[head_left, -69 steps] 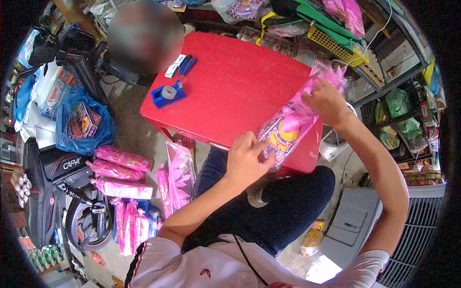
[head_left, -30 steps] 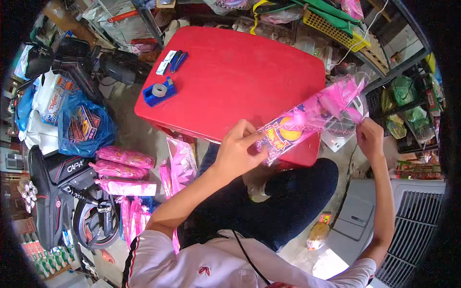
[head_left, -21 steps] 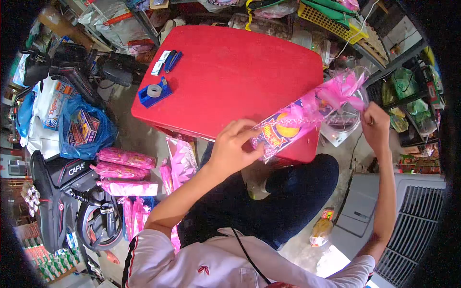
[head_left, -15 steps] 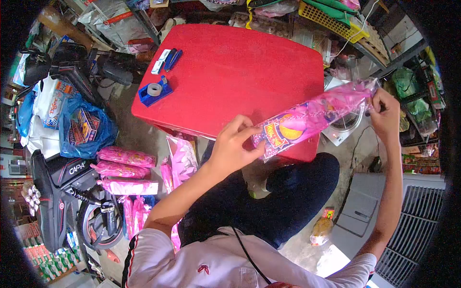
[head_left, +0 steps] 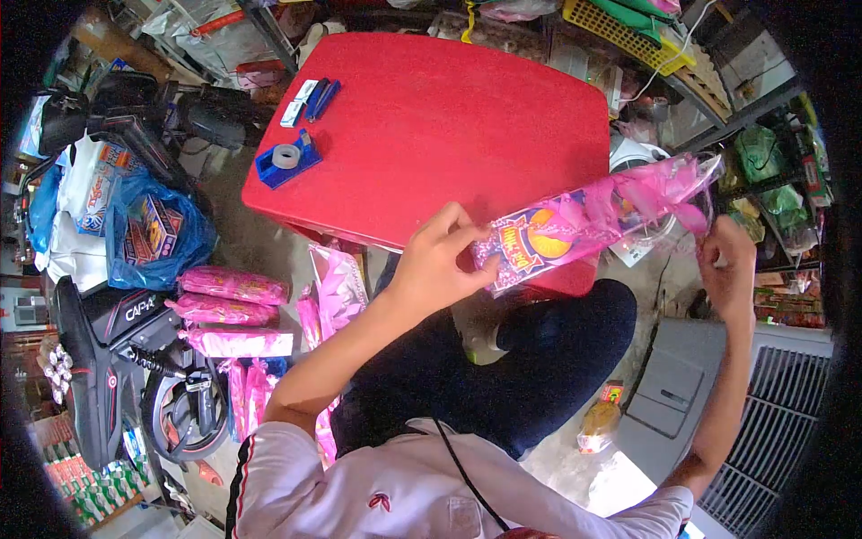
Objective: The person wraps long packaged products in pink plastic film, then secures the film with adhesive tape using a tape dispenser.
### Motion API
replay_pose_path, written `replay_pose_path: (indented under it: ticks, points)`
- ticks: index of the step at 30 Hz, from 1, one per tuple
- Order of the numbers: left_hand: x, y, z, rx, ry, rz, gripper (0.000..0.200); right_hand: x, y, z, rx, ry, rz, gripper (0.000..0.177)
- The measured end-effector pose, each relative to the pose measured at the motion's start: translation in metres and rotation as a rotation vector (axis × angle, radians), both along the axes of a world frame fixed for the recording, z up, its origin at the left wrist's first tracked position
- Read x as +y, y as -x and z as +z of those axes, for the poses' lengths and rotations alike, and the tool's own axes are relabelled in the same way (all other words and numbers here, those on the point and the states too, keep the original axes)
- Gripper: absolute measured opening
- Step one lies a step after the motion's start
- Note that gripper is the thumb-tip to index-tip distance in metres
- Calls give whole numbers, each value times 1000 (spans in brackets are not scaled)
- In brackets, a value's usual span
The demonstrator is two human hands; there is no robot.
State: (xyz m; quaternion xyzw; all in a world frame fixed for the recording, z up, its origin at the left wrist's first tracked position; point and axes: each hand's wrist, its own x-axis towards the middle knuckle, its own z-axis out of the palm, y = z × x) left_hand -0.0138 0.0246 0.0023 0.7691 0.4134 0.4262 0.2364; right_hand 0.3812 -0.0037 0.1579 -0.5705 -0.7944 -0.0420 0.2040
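Note:
A long clear plastic bag with pink contents and a printed orange-and-blue label (head_left: 548, 235) is held slantwise over the right front edge of the red table (head_left: 431, 135). My left hand (head_left: 442, 256) grips its label end, thumb and fingers closed on the edge. At the far end, where the clear film spreads loosely, my right hand (head_left: 729, 262) has its fingers closed at the lower corner; the fingertips are partly hidden. On the table's left side are a blue tape dispenser (head_left: 287, 160), a blue stapler (head_left: 323, 99) and a small white box (head_left: 299, 102).
Several pink wrapped packages (head_left: 233, 285) lie at the left, beside a motorbike (head_left: 117, 341) and a blue plastic bag (head_left: 162, 235) with boxes. A grey air cooler (head_left: 772, 395) stands at the right. A white fan (head_left: 633, 157) is behind the held bag.
My right hand has moved down from the bag's end to its lower corner, and the clear film there has spread wider. My left hand keeps its grip at the label end.

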Motion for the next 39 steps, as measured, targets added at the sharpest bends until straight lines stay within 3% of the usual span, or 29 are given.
replay_pose_path:
  ticks: [1,4,10,16,25,29,39]
  points:
    - [1,0,0,1,4,-7,34,-10,-11,-9,50,92,-27,22]
    - [5,-1,-1,-2,-2,-38,33,-34,-27,-42,-105,72,38,20]
    - [9,0,4,70,-68,-68,32,-51,-22,-106,-145,32,215,22]
    - [12,1,7,150,-191,-96,29,-42,-19,-132,-210,70,263,19]
    - [14,-2,16,212,-304,-130,27,-30,-15,-134,-384,143,255,11]
    - [13,-2,20,224,-321,-140,26,-17,-10,-134,-579,334,241,22]
    - [16,-1,16,146,-173,-124,15,-6,-10,-146,-593,235,275,24]
